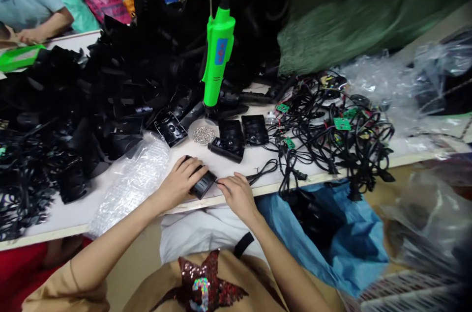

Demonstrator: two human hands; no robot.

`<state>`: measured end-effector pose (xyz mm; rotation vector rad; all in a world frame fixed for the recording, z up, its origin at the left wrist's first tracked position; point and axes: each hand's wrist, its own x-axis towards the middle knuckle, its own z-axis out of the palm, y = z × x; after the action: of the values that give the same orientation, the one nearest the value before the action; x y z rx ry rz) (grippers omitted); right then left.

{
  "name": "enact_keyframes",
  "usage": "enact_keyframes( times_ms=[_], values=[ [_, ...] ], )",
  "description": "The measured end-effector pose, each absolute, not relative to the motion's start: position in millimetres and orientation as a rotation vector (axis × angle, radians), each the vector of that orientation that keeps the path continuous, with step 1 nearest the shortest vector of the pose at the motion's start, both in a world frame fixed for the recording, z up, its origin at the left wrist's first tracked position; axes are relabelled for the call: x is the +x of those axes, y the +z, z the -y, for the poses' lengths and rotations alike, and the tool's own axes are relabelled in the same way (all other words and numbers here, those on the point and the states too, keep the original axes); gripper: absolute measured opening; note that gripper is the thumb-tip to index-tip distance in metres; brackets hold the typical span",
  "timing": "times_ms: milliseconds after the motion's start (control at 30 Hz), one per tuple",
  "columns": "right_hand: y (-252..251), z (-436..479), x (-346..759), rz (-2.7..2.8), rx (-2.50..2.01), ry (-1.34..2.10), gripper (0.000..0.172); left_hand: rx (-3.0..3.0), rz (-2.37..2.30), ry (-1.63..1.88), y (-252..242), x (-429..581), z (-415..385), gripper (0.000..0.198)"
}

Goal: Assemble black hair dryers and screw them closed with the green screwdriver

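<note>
Left hand (180, 183) has its fingers curled snugly over a small black plastic housing (202, 184); right hand (238, 197) pinches the housing's end, fingertips narrow; thin black cable (264, 170) runs off just past those fingers; dish of small silver fasteners (203, 135) sits just above them; bubble wrap (129, 189) lies beside the left fingers.

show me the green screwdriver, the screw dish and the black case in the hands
green screwdriver (220, 51), head view, on its green body
screw dish (191, 131), head view, on its rim
black case (202, 184), head view, on its top face
</note>
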<state>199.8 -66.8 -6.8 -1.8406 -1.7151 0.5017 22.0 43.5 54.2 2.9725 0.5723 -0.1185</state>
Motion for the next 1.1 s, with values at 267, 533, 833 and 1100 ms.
enact_keyframes(
  times_ms=[267, 533, 833, 1100],
  values=[
    [-5.8, 67.9, 194.6, 1.886, -1.842, 0.142, 0.023, 2.927, -0.577, -0.085, 43.4, 19.1, -44.4, 0.067],
    [-12.7, 68.4, 202.1, 1.899, -1.685, 0.212, 0.018, 2.879, -0.553, -0.107, 48.2, 19.6, -41.5, 0.072],
    [-19.7, 65.2, 203.6, 1.799, -1.582, 0.165, 0.022, 2.941, -0.647, -0.052, 46.9, 19.8, -32.5, 0.066],
    [-26.0, 69.4, 202.1, 1.96, -1.447, -0.152, 0.023, 2.934, -0.727, -0.091, 46.4, 20.9, -27.4, 0.068]
  ],
)
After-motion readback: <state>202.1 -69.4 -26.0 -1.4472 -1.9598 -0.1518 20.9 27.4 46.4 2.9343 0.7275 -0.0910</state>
